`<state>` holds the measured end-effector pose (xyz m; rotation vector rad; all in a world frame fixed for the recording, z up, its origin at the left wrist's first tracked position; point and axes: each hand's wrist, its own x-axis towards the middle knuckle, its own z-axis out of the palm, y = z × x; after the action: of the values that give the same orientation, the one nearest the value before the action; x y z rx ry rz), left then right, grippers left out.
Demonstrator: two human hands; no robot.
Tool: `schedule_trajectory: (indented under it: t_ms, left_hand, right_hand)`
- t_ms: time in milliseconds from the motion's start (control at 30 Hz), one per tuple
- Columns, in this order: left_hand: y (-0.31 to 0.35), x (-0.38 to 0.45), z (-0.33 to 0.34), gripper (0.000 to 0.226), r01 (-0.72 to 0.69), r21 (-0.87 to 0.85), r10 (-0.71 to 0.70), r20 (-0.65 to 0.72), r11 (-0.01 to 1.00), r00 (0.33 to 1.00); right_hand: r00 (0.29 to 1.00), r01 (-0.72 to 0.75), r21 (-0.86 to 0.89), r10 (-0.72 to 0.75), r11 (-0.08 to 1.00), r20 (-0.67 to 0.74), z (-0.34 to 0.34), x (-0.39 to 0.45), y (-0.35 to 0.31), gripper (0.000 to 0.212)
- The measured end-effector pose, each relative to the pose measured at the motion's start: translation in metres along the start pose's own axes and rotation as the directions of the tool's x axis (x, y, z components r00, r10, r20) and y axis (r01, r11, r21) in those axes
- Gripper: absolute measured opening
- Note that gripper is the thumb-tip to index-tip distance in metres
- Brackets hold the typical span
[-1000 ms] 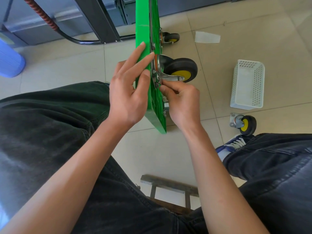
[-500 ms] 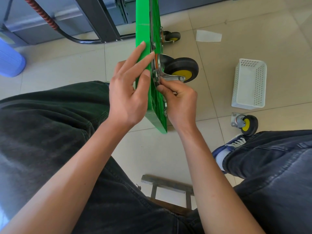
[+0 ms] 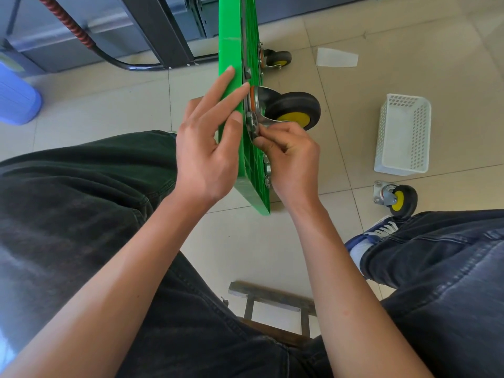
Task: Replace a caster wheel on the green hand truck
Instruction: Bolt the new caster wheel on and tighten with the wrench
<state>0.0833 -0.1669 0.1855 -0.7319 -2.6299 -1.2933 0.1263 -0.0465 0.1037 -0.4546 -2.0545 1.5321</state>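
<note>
The green hand truck (image 3: 230, 53) stands on its edge on the tiled floor between my knees. My left hand (image 3: 210, 148) lies flat with straight fingers against its smooth face. On the ribbed underside a black caster wheel with a yellow hub (image 3: 293, 110) sits in a steel fork. My right hand (image 3: 290, 156) pinches a small fastener at the caster's mounting plate; the fastener itself is hidden by my fingertips. A second mounted caster (image 3: 278, 59) shows farther up the deck. A loose caster (image 3: 396, 199) lies on the floor at right.
A white perforated basket (image 3: 403, 133) sits on the floor to the right. A blue bin (image 3: 16, 100) stands at far left. A dark metal frame and hose (image 3: 131, 65) run behind the truck. A small metal stool (image 3: 272, 298) is below me. My shoe (image 3: 373, 233) is near the loose caster.
My right hand's fingers shifted slightly at the mounting plate, staying pinched there. My left hand and the truck have kept their place.
</note>
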Motion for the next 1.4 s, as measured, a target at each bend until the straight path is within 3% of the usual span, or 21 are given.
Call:
schedule_trajectory:
  t_ms: [267, 467, 1000, 1167, 1400]
  left_hand:
    - [0.000, 0.000, -0.001, 0.039, -0.004, 0.005, 0.004, 0.001, 1.000, 1.000]
    - [0.001, 0.000, -0.001, 0.039, 0.003, 0.005, -0.003, 0.003, 1.000, 1.000]
    - [0.000, 0.000, -0.001, 0.039, 0.011, -0.006, -0.011, 0.006, 1.000, 1.000]
    - [0.001, 0.000, -0.002, 0.039, 0.014, -0.004, -0.014, -0.001, 1.000, 1.000]
    - [0.000, 0.001, -0.004, 0.039, 0.016, -0.012, -0.016, -0.011, 1.000, 1.000]
  right_hand:
    - [1.000, -0.013, 0.027, 0.013, 1.000, 0.016, 0.004, -0.002, 0.001, 0.020]
    - [1.000, -0.023, -0.031, 0.023, 0.999, -0.011, 0.007, -0.006, -0.002, 0.010]
    - [1.000, -0.015, -0.099, 0.014, 0.995, -0.007, 0.008, -0.007, -0.002, 0.011]
    - [0.996, -0.091, -0.115, 0.093, 0.989, 0.012, 0.008, -0.011, -0.016, 0.022]
    - [0.945, -0.223, -0.285, 0.279, 0.932, 0.172, -0.009, 0.005, -0.043, 0.040]
